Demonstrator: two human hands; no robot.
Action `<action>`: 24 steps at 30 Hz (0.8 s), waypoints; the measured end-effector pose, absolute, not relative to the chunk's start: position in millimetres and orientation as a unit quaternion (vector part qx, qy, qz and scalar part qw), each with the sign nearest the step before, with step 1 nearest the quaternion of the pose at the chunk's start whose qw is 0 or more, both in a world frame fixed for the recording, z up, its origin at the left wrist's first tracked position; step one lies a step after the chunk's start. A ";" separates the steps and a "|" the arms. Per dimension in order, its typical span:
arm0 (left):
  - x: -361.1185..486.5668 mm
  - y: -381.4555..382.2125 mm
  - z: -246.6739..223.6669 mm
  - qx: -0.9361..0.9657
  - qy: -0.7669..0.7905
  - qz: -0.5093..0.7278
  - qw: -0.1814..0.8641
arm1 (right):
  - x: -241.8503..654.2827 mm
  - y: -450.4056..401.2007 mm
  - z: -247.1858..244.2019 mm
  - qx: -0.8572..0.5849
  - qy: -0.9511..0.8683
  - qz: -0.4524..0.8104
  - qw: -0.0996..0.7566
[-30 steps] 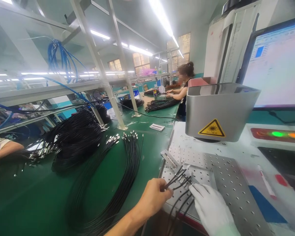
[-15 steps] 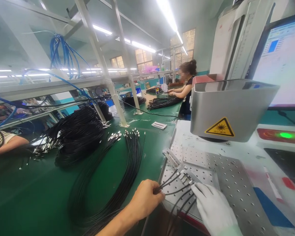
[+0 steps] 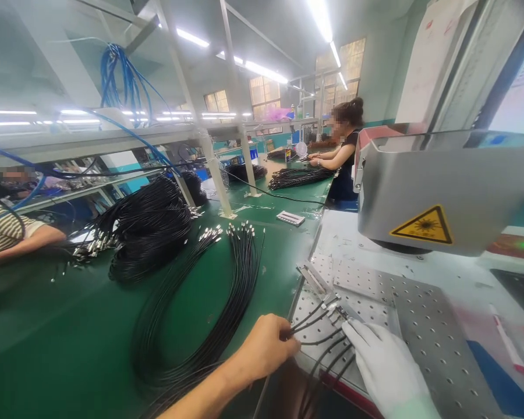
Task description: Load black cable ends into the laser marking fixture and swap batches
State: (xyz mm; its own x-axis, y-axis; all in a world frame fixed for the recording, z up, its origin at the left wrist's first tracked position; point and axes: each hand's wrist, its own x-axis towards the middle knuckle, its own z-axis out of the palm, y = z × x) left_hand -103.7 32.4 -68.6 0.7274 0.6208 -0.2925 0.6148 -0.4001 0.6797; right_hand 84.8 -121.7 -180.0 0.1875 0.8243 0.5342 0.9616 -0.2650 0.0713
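My bare left hand (image 3: 273,344) is closed around several black cables (image 3: 308,319) at the front edge of the perforated metal plate. Their silver connectors (image 3: 330,300) lie in a row at a small metal fixture (image 3: 317,280). My right hand (image 3: 386,364), in a white glove, has its thumb and fingertips pinched at the connector end of a black cable beside that row. More black cables (image 3: 327,369) hang down over the plate's edge between my hands. The right fingertips partly hide the connector under them.
A laser head with a yellow warning sign (image 3: 423,226) overhangs the perforated plate (image 3: 441,326). On the green table lie a looped cable bundle (image 3: 227,320), a large black cable pile (image 3: 151,233) and a slotted metal piece (image 3: 290,218). Co-workers sit at the far right and left.
The view has turned slightly left, so the table, laser head and cables appear further right. Both hands keep about the same hold and place at the fixture.
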 end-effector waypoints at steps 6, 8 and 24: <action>-105.5 39.9 -68.8 0.813 0.370 0.110 0.436 | 79.1 -117.2 -170.8 -0.776 -0.576 -0.215 0.139; -102.0 37.9 -65.8 0.810 0.367 0.130 0.438 | 78.8 -116.2 -170.8 -0.777 -0.573 -0.216 0.145; -52.3 28.6 -77.5 0.845 0.376 0.059 0.376 | 79.8 -113.0 -180.7 -0.776 -0.562 -0.227 0.174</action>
